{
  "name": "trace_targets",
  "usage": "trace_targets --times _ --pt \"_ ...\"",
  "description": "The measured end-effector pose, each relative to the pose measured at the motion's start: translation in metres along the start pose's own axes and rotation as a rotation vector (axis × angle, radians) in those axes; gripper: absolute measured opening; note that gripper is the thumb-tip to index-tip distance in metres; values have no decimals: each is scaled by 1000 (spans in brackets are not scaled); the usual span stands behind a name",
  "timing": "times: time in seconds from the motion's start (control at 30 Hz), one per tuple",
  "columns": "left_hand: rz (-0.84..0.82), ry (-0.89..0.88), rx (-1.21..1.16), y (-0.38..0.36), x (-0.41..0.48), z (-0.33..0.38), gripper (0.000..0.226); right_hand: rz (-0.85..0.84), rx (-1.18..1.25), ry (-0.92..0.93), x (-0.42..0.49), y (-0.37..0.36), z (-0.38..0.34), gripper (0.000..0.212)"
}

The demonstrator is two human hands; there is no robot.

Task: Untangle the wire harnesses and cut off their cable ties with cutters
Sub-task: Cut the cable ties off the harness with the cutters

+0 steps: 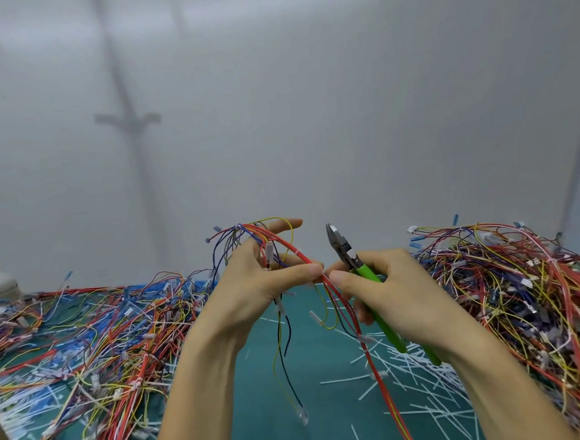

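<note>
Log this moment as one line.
left hand: grips wire harness | right hand: holds green cutters, pinches harness | cutters: pointing up, off wires | mat: cut ties scattered

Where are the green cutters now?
The cutters are right of centre in the head view, gripped in the right hand, beside the harness the left hand holds.

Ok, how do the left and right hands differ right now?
The left hand holds only the wire harness, index finger stretched out; the right hand also grips the green-handled cutters in a curled grip. The left hand reaches higher. Both pinch the harness's red wires, thumbs nearly meeting.
</note>
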State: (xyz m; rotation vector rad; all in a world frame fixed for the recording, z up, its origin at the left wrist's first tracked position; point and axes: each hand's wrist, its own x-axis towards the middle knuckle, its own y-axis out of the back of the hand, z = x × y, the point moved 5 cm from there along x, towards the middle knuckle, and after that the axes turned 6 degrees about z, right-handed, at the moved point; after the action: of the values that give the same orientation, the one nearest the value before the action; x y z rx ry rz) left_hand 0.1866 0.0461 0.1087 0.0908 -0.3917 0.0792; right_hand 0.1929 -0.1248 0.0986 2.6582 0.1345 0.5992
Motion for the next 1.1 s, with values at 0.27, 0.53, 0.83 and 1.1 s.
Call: trace_targets --times 0.27,0.53,0.83,1.1 --pt "-19 23 42 4 3 -3 52 14 282 -90 -1 -5 0 12" --pt "11 25 -9 8 4 -8 54 -17 -110 2 -2 -1 -4 64" --pt "34 1 -57 11 6 -9 41 -62 -431 87 -5 -1 -5 73" --pt "-12 -51 2 13 7 -8 40 -32 -428 90 -4 -3 -5 72"
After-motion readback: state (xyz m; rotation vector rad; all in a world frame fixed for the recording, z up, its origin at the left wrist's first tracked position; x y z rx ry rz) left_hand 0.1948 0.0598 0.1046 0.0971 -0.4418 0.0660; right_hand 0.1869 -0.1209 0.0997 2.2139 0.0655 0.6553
